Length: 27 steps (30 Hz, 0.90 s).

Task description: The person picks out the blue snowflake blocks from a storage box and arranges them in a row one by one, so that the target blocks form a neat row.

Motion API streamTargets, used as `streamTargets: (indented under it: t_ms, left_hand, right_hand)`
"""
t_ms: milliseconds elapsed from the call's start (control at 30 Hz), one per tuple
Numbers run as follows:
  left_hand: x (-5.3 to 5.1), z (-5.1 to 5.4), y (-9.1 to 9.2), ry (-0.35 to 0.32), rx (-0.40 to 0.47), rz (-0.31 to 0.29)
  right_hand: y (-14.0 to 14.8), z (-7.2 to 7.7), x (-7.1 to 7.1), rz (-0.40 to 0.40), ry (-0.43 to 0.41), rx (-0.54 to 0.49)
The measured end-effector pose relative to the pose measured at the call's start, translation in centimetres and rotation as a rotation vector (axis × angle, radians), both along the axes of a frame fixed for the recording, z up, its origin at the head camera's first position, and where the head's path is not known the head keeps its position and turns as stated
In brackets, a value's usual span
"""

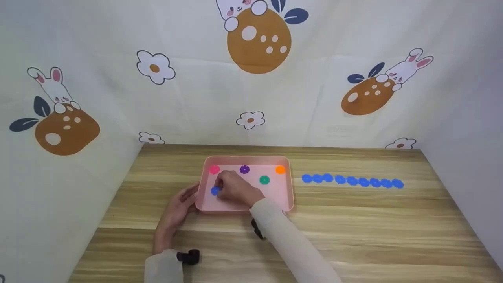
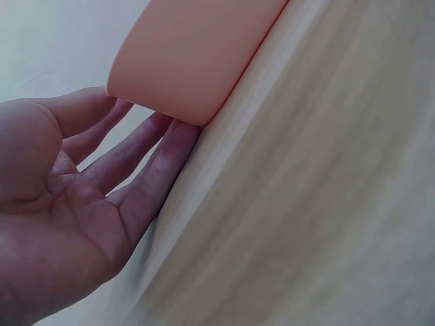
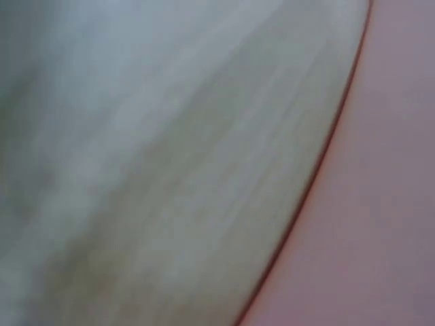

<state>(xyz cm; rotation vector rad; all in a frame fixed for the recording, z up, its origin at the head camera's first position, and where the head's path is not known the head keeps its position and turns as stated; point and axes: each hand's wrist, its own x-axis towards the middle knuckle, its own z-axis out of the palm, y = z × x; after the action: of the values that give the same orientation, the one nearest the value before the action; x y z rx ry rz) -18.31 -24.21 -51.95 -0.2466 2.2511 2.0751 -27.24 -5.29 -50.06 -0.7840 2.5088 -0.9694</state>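
A shallow pink tray (image 1: 243,212) lies on the wooden table with flower-shaped plastic discs inside. My right hand (image 1: 239,189) reaches into its left half, fingers curled down at a blue flower-shaped disc (image 1: 215,191), which it seems to pinch; the fingertips are partly hidden. Around that hand lie a pink disc (image 1: 214,169), a purple disc (image 1: 244,169), a green disc (image 1: 264,180) and an orange disc (image 1: 280,169). Against the tray's left outer wall rests my left hand (image 1: 178,210). In the left wrist view its loosely extended fingers (image 2: 146,170) touch the tray corner.
Right of the tray, a row of several blue discs (image 1: 352,181) runs across the wooden table (image 1: 353,243). Patterned cloth walls (image 1: 196,98) enclose the back and both sides. The right wrist view shows only the tray's outer wall (image 3: 380,224) and blurred tabletop.
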Motion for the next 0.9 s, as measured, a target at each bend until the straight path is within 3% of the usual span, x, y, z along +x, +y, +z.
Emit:
streamTargets:
  t_ms: [167, 300, 767, 900]
  left_hand:
    - [-0.2, 0.0, 0.0, -0.016, -0.012, 0.011]
    - [-0.1, 0.0, -0.1, -0.036, -0.02, 0.0]
    - [-0.3, -0.1, -0.2, -0.025, -0.006, -0.015]
    - [-0.1, -0.1, -0.3, -0.026, -0.01, 0.011]
  right_hand:
    - [0.7, 0.4, -0.1, -0.041, -0.07, -0.041]
    - [1.5, 0.7, -0.1, -0.043, -0.064, -0.067]
    - [4.9, 1.7, 0.1, -0.006, 0.133, -0.169]
    - [6.2, 2.4, 0.1, 0.0, 0.131, -0.179]
